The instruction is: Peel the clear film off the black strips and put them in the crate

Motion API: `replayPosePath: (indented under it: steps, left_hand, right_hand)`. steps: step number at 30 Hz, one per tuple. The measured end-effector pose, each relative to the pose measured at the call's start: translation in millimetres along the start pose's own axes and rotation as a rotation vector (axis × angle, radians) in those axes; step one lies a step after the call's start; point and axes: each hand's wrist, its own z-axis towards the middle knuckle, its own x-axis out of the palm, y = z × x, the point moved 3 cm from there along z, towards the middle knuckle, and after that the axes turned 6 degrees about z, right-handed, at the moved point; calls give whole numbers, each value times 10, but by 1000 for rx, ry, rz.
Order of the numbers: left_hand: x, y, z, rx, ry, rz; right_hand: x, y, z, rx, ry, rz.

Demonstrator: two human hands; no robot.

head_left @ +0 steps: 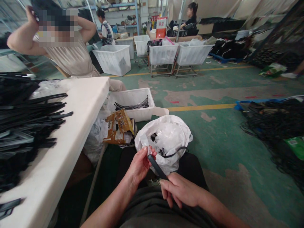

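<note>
So on the far left we've got the tabletop (78,126), white, with a big heap of black strips (26,126) piled on it, their ends poking out toward the edge. A person in a light top (71,57) sits behind its far end, arms up by the head, not part of what our hands are doing. Past the tabletop edge on the floor there's a crumpled brown carton (120,126) and a white bin (133,101) with a few more black strips lying in it. Then our bit, right over the lap: our left hand (140,164) is closed round the upper end of one black strip (157,167), thumb and fingertips pinching it, and our right hand (181,190) is clenched on the lower end, so both are grasping the same piece. The strip's long axis runs diagonally, from up-left at the left hand down-right to the right hand, so it sits square between them and neither is really nearer. Just behind it, touching or nearly so, is a white bag (166,133) standing open on the lap or just past the knees, with dark bits inside and a thin black loop (175,152) curling out of it toward the right. Further right it's just green floor (225,142), and at the far edge a tangle of black cords (277,120).
</note>
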Motion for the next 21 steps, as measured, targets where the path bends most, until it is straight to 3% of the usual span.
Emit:
replayPosePath:
  steps: [8,14,17,21]
  left_hand:
    - [1,47,-37,-16,22,40]
    - [-31,168,-132,27,28,122]
    - [-140,-106,-256,215,-29,193]
    - [-484,-738,-619,627,-281,249]
  right_hand:
    - [-24,-38,0,1,-3,27]
    - [-47,84,227,-50,6,76]
    - [-53,306,286,-190,-63,-9]
    - [-30,536,218,-309,-156,-224]
